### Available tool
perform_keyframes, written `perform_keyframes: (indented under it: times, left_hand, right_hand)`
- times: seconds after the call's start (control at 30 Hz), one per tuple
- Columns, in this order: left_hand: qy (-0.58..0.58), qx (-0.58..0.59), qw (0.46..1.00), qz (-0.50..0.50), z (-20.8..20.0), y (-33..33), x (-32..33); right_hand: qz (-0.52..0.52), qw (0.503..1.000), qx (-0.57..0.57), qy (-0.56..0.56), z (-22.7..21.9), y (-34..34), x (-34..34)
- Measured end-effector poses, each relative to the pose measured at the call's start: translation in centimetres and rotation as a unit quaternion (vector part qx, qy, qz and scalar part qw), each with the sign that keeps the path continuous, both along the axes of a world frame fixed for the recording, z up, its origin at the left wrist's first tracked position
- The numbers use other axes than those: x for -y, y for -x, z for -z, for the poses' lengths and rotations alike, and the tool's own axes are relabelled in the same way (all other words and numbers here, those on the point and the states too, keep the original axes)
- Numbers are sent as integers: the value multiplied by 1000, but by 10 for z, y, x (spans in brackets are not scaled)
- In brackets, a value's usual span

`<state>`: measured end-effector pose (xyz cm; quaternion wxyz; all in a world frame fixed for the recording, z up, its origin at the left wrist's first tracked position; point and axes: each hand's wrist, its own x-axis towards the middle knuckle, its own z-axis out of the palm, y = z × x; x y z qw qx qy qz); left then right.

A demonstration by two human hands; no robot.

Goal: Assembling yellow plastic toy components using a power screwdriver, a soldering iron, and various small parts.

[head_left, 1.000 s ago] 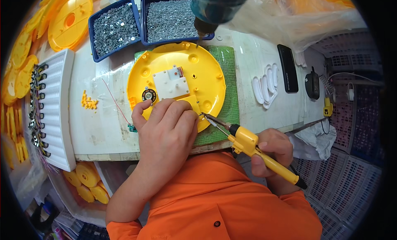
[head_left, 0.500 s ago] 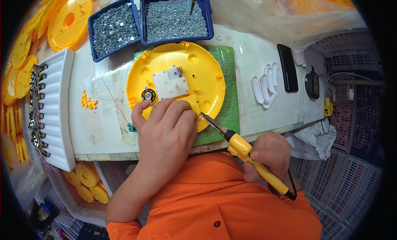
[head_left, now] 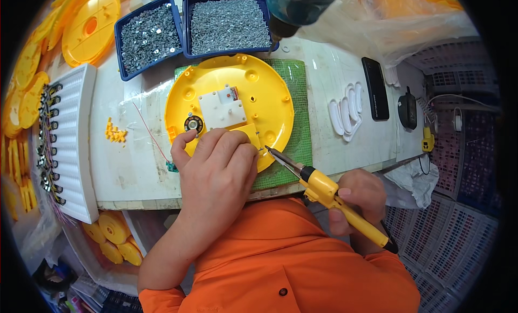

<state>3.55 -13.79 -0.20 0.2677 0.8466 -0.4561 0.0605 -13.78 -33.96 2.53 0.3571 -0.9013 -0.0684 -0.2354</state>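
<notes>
A round yellow plastic shell (head_left: 216,76) lies on a green mat (head_left: 298,108), with a white housing (head_left: 218,111) and a small round speaker (head_left: 193,124) inside it. My left hand (head_left: 218,164) is bent over the shell's near part, fingers curled and fingertips hidden, on a flat yellow panel (head_left: 247,132). What they pinch cannot be made out. In my right hand (head_left: 364,197) is a yellow soldering iron (head_left: 324,189). Its tip is close to the panel's right edge, by a small metal piece. Left of my left hand lies a small green circuit board (head_left: 171,166) with a red wire.
Two blue bins, one of screws (head_left: 229,24) and one of small metal parts (head_left: 151,35), stand behind the shell. A dark power screwdriver (head_left: 297,11) hangs over them. White foam tray (head_left: 75,135) at left; white plastic loops (head_left: 347,111) and a black phone (head_left: 375,89) at right.
My right hand has shifted right with the soldering iron, drawing its tip slightly away from the panel. The hanging screwdriver has swung lower and to the right. My left hand has stayed put.
</notes>
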Motion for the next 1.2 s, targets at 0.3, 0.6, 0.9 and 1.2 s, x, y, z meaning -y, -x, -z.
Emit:
perform_keyframes:
  times: [0.3, 0.6, 0.9, 1.2]
  left_hand:
    - [1, -2, 1000, 1, -1, 0, 0]
    - [3, -9, 1000, 1, -1, -1, -2]
    - [57, -24, 998, -15, -28, -48, -51]
    - [-120, 19, 992, -24, -16, -59, -93]
  right_hand:
    - [69, 986, -5, -152, 18, 17, 0]
    - [230, 939, -15, -254, 17, -23, -9]
    - [140, 960, -30, -240, 26, -66, -4]
    - [175, 981, -85, 23, 46, -94, -8]
